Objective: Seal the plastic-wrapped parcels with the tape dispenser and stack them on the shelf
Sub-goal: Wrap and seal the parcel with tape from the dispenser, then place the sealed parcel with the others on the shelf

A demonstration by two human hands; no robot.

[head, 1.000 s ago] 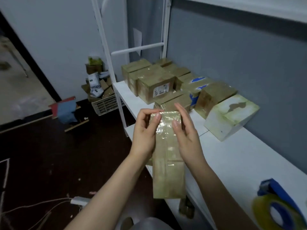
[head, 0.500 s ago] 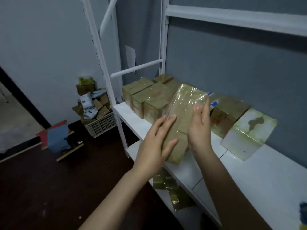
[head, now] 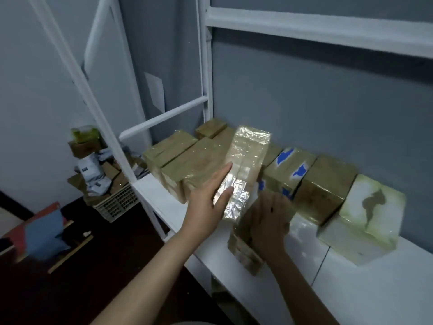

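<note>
Parcel first: the long one (head: 246, 165), wrapped in shiny plastic, lies tilted over the shelf (head: 351, 289). Its far end is raised above the row of packages at the back edge, and its near end dips toward the front edge. I cannot tell whether it rests on the boxes under it.

My left hand (head: 206, 202) is flat against its left side, with straight fingers touching the wrap and nothing curled round it. My right hand (head: 269, 226) lies on a second brown parcel (head: 243, 252) standing near the front edge, just under the long one's near end. That hand is blurred, so I cannot tell whether it is gripping or only resting.

Along the back edge, from the left corner, I see a cluster of brown boxes (head: 187, 160), then a package with blue patches (head: 288, 170), a brown cube (head: 325, 186) and a pale white box with a dark stain (head: 363, 219), all close together. Beyond the shelf's left end, a plastic basket (head: 117, 202) full of cartons and bags sits on the dark floor (head: 70, 277).
</note>
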